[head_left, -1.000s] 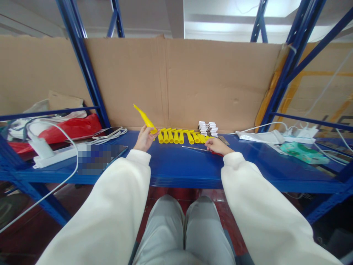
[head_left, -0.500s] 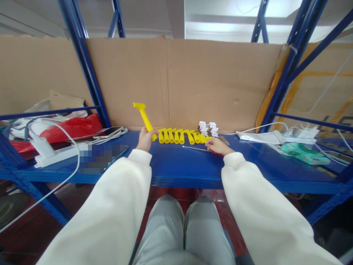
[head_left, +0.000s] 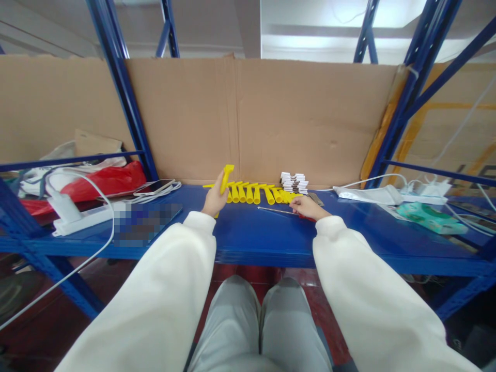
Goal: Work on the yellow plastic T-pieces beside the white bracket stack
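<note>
My left hand [head_left: 215, 199] is closed round a yellow plastic scraper-like handle [head_left: 226, 178], its flared end pointing up. Part of this piece is hidden by my fingers. Several matching yellow handles [head_left: 249, 194] lie in a row along the back of the blue shelf, just right of that hand. At the row's right end my right hand [head_left: 308, 207] rests low, fingertips pinched together. Whatever is between them is hidden. Beside and partly under it lies a screwdriver [head_left: 275, 210] with a thin metal shaft and red handle. Behind stands a stack of white-and-dark pieces [head_left: 293, 183].
A cardboard sheet [head_left: 290, 119] walls off the back of the blue shelf [head_left: 263, 235]. To the left are a power strip [head_left: 85, 219], a phone [head_left: 155, 187], a blurred flat device and a red bag [head_left: 110, 182]. Cables, a white pouch [head_left: 368, 195] and a green packet [head_left: 431, 217] lie right.
My left hand has turned the yellow handle from leaning far left to nearly upright, lowering its flared end and bringing it right. My right hand and the screwdriver stay in place.
</note>
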